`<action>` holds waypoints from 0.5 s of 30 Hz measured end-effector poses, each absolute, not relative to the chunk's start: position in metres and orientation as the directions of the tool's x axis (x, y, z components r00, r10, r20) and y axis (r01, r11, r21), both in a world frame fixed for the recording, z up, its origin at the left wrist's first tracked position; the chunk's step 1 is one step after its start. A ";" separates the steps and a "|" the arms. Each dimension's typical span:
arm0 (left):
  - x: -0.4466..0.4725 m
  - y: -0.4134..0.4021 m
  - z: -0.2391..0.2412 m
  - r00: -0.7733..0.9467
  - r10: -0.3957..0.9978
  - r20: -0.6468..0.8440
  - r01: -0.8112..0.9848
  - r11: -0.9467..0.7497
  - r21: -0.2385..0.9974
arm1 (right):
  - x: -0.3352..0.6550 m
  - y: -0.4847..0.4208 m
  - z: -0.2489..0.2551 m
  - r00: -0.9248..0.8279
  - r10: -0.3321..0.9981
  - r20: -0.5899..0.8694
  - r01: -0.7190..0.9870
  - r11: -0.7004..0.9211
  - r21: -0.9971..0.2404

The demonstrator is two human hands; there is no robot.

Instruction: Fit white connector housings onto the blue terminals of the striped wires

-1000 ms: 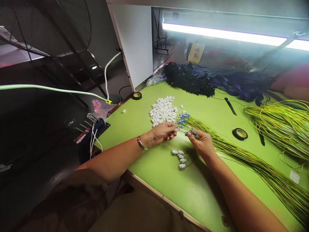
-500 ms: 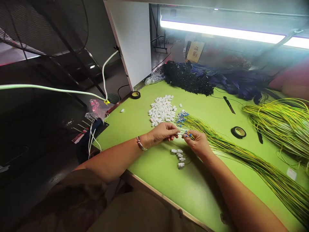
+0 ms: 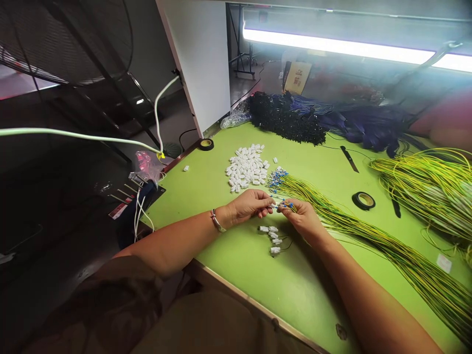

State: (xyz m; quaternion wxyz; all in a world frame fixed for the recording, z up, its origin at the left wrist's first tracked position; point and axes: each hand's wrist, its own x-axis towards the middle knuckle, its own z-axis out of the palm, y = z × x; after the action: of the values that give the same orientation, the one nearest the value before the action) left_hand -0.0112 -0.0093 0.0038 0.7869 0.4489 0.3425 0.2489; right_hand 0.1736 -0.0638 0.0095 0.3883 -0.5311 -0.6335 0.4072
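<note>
My left hand (image 3: pixel 251 203) is pinched on a small white connector housing (image 3: pixel 273 205), mostly covered by the fingers. Facing it, my right hand (image 3: pixel 300 215) grips several yellow-green wires (image 3: pixel 293 206) close to their blue-sleeved ends. One wire end meets the housing between the two hands; how deep it sits I cannot tell. Below the hands lie several white housings (image 3: pixel 273 236), at least one with a wire coming out. Beyond the left hand is a heap of loose white housings (image 3: pixel 246 167). A long bundle of yellow-green wires (image 3: pixel 346 223), blue-tipped, runs past the right hand.
The green table (image 3: pixel 236 275) also bears a black tape roll (image 3: pixel 364 200), another tape roll (image 3: pixel 206 144), a dark blade-like tool (image 3: pixel 349 159) and a big coil of yellow-green wire (image 3: pixel 427 191). Black connectors (image 3: pixel 287 120) with dark wires lie at the back, near a white panel (image 3: pixel 201 69).
The wire ends in my right hand have come slightly nearer the housing in my left hand. Both hands stay in nearly the same place, and the view has shifted a little.
</note>
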 end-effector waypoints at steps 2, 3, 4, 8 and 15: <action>-0.010 -0.011 0.004 0.621 0.710 -0.333 -0.103 0.495 0.863 | 0.173 -0.063 0.009 -0.125 0.989 0.074 0.362 0.115 -0.925; -0.010 -0.011 0.005 0.619 0.710 -0.336 -0.111 0.502 0.858 | 0.173 -0.063 0.008 -0.114 0.990 0.079 0.368 0.116 -0.923; -0.010 -0.011 0.006 0.622 0.708 -0.333 -0.118 0.506 0.854 | 0.174 -0.062 0.008 -0.102 0.991 0.083 0.374 0.116 -0.920; -0.010 -0.011 0.006 0.633 0.714 -0.299 -0.151 0.493 0.857 | 0.174 -0.061 0.006 -0.084 0.991 0.101 0.381 0.125 -0.916; -0.006 -0.014 0.003 0.578 0.781 -0.236 -0.146 0.384 0.912 | 0.171 -0.063 0.006 -0.081 0.992 0.092 0.349 0.115 -0.930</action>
State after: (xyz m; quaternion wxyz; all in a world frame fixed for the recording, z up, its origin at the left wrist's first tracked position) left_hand -0.0059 -0.0144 0.0034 0.7580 0.4632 0.3427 0.3056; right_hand 0.1706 -0.0632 0.0056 0.4117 -0.5384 -0.6228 0.3908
